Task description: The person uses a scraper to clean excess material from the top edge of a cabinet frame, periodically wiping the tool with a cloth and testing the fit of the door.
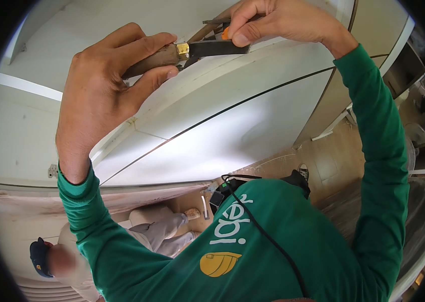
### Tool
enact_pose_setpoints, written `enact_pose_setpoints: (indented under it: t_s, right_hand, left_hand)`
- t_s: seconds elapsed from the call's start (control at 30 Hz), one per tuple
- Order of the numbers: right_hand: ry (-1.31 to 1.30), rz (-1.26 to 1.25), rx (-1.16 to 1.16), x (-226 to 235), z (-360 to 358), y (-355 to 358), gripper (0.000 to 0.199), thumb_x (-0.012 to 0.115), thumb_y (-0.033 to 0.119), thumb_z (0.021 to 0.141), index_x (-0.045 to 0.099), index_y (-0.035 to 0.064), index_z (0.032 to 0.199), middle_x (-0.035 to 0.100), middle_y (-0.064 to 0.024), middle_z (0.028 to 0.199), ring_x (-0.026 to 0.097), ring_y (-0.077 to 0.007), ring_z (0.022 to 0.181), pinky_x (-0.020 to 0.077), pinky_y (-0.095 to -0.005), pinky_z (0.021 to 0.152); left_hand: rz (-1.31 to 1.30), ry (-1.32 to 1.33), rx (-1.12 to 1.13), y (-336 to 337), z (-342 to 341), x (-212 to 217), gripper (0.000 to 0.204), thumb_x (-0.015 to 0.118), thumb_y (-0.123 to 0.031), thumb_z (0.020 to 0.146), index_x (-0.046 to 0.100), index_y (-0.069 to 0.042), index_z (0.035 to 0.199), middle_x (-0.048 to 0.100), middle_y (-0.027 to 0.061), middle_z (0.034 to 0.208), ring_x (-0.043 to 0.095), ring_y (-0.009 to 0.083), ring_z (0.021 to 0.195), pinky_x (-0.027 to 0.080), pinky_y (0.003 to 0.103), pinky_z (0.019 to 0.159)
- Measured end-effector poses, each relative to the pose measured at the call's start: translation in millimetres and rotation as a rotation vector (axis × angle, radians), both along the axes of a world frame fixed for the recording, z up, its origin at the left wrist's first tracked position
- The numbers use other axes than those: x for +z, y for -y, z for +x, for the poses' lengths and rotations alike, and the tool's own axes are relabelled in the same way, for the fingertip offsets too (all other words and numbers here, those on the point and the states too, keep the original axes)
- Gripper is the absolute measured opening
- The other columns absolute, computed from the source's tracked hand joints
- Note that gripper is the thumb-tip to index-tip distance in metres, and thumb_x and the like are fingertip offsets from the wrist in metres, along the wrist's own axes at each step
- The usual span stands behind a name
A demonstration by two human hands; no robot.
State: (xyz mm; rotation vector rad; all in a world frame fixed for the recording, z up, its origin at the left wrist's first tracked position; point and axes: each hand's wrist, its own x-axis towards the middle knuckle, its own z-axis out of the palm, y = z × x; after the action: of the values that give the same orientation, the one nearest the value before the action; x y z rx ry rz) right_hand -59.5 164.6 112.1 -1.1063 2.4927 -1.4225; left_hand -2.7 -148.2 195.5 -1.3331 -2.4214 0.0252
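Note:
My left hand (103, 83) is closed around the wooden handle of a chisel (215, 48), which has a brass-coloured collar and a flat dark blade. The blade points to the right. At its tip, the thumb and fingers of my right hand (285, 22) are pinched together against the metal. A small orange piece (225, 34) shows beside the right fingertips; its kind is hidden. Behind the chisel, other dark and brown tool-like pieces lie on the white surface (97, 25), partly covered by my hands.
White cabinet panels (232, 136) stand below my hands, with a metal hinge (52, 171) at the left. Another person in a dark cap (40, 256) is low at the left. A fan (416, 136) and a plastic-covered surface (418, 216) are on the right. A black cable (268, 236) crosses my shirt.

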Motion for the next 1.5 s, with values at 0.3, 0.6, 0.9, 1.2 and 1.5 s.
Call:
enact_pose_setpoints:
  t_s: [0.3,0.6,0.9,1.2,1.5]
  right_hand:
    - [-0.022,-0.024,-0.022,0,6,14,0.017,0.083,0.014,0.098,0.086,0.0005,0.107,0.083,-0.0059,0.097,0.074,-0.0138,0.090,0.0575,-0.0293,0.087]
    - [-0.006,0.027,-0.110,14,24,20,0.018,0.083,0.016,0.096,0.087,0.0031,0.108,0.084,-0.0064,0.097,0.074,-0.0149,0.089,0.0573,-0.0294,0.086]
    - [-0.041,-0.043,-0.068,-3,11,15,0.016,0.083,0.016,0.096,0.088,0.0035,0.104,0.084,-0.0077,0.101,0.075,-0.0163,0.089,0.0581,-0.0307,0.085]
    - [-0.048,-0.040,-0.056,6,21,6,0.015,0.083,0.015,0.096,0.088,0.0039,0.104,0.085,-0.0078,0.101,0.074,-0.0159,0.088,0.0578,-0.0308,0.083]
    - [-0.025,0.010,-0.084,8,25,6,0.016,0.081,0.016,0.097,0.088,0.0032,0.104,0.084,-0.0070,0.098,0.073,-0.0162,0.084,0.0555,-0.0315,0.080]
  left_hand:
    - [-0.002,0.035,0.071,6,9,2,0.044,0.090,-0.012,0.089,0.081,-0.003,0.132,0.070,0.0107,0.096,0.069,0.0225,0.078,0.056,0.035,0.070]
    - [0.004,0.053,0.109,2,17,5,0.044,0.089,-0.009,0.089,0.080,0.000,0.131,0.066,0.0101,0.092,0.062,0.0203,0.072,0.052,0.033,0.068]
    - [0.018,0.078,0.105,-5,14,2,0.045,0.089,-0.006,0.089,0.079,0.002,0.132,0.065,0.0087,0.089,0.061,0.0164,0.073,0.051,0.033,0.069]
    - [0.026,0.108,0.115,-11,11,6,0.045,0.090,-0.006,0.088,0.079,0.002,0.131,0.066,0.0082,0.090,0.062,0.0161,0.076,0.052,0.032,0.070]
    - [0.022,0.105,0.127,-14,11,4,0.048,0.091,-0.006,0.086,0.079,0.002,0.132,0.065,0.0087,0.090,0.061,0.0166,0.076,0.053,0.032,0.071]
